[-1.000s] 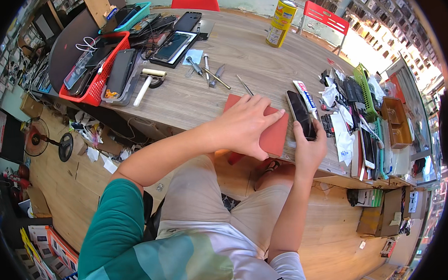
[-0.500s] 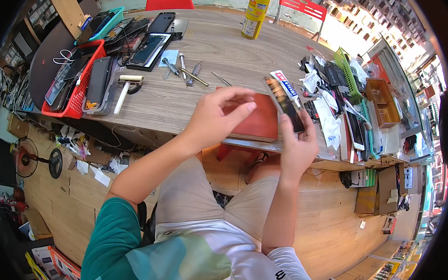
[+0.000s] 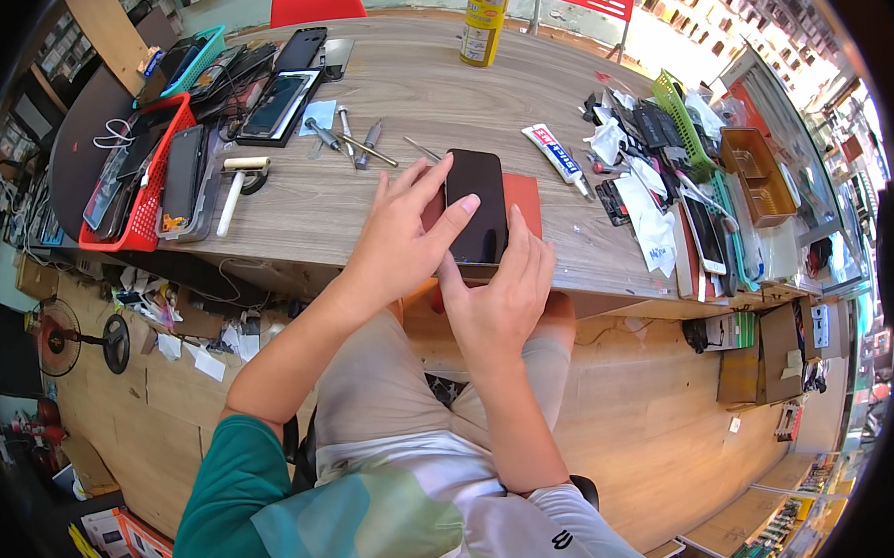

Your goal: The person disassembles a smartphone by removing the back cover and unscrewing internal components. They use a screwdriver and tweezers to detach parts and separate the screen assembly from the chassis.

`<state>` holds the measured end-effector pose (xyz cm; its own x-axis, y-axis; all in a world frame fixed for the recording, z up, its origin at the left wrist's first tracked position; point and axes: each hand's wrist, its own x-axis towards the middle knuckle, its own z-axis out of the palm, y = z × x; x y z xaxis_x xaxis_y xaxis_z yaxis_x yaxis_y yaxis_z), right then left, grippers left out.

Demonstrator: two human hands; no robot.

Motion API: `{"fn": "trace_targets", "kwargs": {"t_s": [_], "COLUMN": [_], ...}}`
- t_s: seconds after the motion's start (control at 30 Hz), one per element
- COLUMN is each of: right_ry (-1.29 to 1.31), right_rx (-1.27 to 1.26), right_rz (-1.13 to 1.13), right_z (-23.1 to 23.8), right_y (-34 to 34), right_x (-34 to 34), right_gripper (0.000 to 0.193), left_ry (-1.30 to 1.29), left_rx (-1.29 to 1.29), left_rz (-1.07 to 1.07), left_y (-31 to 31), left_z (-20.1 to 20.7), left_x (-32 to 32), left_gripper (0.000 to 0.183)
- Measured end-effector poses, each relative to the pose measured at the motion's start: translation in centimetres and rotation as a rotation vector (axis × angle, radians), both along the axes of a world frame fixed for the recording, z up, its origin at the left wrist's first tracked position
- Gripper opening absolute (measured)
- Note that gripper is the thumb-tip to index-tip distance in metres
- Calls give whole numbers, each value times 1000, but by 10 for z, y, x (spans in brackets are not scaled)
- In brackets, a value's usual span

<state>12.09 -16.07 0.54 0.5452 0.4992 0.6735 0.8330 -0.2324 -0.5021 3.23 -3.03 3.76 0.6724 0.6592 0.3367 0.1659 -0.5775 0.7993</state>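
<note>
A black smartphone [image 3: 476,200] is between my two hands, its dark glossy screen facing up. It is over a reddish-brown flat pad [image 3: 522,198] at the table's near edge. My left hand [image 3: 403,224] grips the phone's left side, with the thumb resting over the screen and the fingers along the upper left edge. With my right hand [image 3: 504,301] I hold the lower end and right edge. Whether the phone touches the pad, I cannot tell. A thin pointed tool [image 3: 422,147] lies just beyond my left fingers. To the right is a white and blue glue tube [image 3: 558,158].
Screwdrivers [image 3: 361,143] and a white-handled roller tool [image 3: 232,197] lie left of centre. A red basket [image 3: 168,171] of phones stands far left. At the back is a yellow spray can [image 3: 486,23]. Phone parts, paper scraps [image 3: 649,225] and a green basket [image 3: 687,119] crowd the right side.
My right hand has brought the phone left from beside the glue tube to over the pad, turning its screen up. My left hand has closed on its left side.
</note>
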Motion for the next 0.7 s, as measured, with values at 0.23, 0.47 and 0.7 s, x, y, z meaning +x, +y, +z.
{"fn": "trace_targets", "kwargs": {"t_s": [0.23, 0.47, 0.7], "right_ry": [210, 704, 574], "right_rx": [-57, 94, -18], "right_rz": [172, 414, 416], "right_z": [11, 23, 34], "right_y": [-33, -53, 4], "right_x": [-3, 46, 119], "right_gripper": [98, 65, 46], "left_ry": [150, 76, 15], "left_rx": [175, -30, 257], "left_rz": [-124, -233, 135], "left_y": [0, 23, -46], "left_z": [4, 4, -21], "left_x": [3, -18, -20], "left_gripper": [81, 91, 122]}}
